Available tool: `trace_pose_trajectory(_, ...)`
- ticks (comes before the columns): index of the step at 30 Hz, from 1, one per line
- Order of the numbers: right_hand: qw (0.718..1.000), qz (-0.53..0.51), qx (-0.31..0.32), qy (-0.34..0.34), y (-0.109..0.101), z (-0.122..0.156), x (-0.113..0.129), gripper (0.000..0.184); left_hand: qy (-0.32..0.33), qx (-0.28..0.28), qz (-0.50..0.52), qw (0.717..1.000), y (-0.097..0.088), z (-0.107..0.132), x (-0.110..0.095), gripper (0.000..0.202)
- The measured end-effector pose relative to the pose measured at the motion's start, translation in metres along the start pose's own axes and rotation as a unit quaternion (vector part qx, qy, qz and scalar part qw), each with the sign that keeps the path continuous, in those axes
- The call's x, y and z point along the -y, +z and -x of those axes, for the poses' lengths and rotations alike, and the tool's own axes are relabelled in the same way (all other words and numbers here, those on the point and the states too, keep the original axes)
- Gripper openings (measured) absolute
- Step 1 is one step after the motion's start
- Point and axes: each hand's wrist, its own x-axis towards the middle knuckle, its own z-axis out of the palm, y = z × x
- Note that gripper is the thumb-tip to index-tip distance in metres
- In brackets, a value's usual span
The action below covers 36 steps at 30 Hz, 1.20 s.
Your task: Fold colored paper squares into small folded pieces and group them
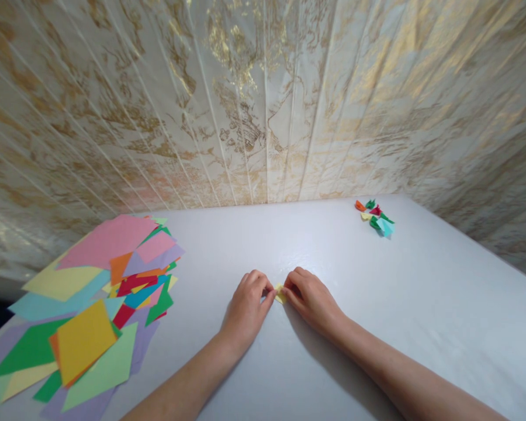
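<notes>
A small piece of pale yellow paper [280,294] is held low over the white table, between my two hands. My left hand [251,301] pinches its left edge with thumb and fingertips. On the other side, my right hand [310,297] grips the right edge, fingers bent and pressed together. Much of the paper is covered by the fingertips, so I cannot tell how it is folded.
Overlapping sheets of coloured paper [85,342] spread over the left of the table, a large pink sheet [109,240] at the back. Several small folded paper pieces [383,227] lie at the back right. A patterned curtain [254,117] hangs behind the white table [421,327].
</notes>
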Motion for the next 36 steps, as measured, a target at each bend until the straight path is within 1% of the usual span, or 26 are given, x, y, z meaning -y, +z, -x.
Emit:
trace_pose_trajectory(3, 1.000, 0.021, 0.005, 0.013, 0.000, -0.003, 0.003, 0.014, -0.013, 0.001, -0.019, 1.000, 0.001, 0.000, -0.002, 0.013)
trace_pose_trajectory(7, 0.999, 0.039, 0.019, 0.023, -0.001, -0.005, 0.003, 0.014, -0.007, -0.006, -0.043, 0.999, 0.005, 0.000, -0.002, 0.014)
trace_pose_trajectory(10, 0.998, 0.043, 0.042, 0.017, -0.004, -0.004, 0.001, 0.013, -0.002, -0.009, -0.044, 0.999, 0.006, 0.001, -0.001, 0.015)
trace_pose_trajectory(13, 0.997, 0.042, 0.057, 0.019, -0.008, -0.002, 0.000, 0.016, -0.001, -0.008, -0.038, 0.999, 0.005, 0.002, -0.001, 0.014)
trace_pose_trajectory(16, 0.998, 0.039, 0.056, 0.018, -0.009, -0.001, 0.000, 0.017, -0.007, -0.003, -0.039, 0.999, 0.003, 0.002, -0.002, 0.014)
trace_pose_trajectory(19, 0.997, 0.046, 0.055, 0.019, -0.007, 0.001, 0.001, 0.014, -0.008, -0.003, -0.049, 0.999, 0.003, 0.002, -0.002, 0.014)
trace_pose_trajectory(23, 0.994, 0.078, 0.063, 0.045, -0.003, 0.001, 0.004, 0.012, -0.008, -0.002, -0.088, 0.996, 0.003, 0.002, -0.004, 0.015)
trace_pose_trajectory(26, 0.991, 0.107, 0.058, 0.060, -0.001, 0.000, 0.008, 0.011, -0.011, 0.000, -0.117, 0.993, 0.004, 0.002, -0.007, 0.016)
trace_pose_trajectory(32, 0.985, 0.147, 0.059, 0.068, 0.000, -0.002, 0.012, 0.010, -0.015, 0.004, -0.150, 0.989, 0.004, 0.002, -0.009, 0.014)
trace_pose_trajectory(36, 0.983, 0.163, 0.059, 0.062, 0.000, -0.001, 0.013, 0.011, -0.016, 0.001, -0.155, 0.988, 0.005, 0.003, -0.010, 0.013)
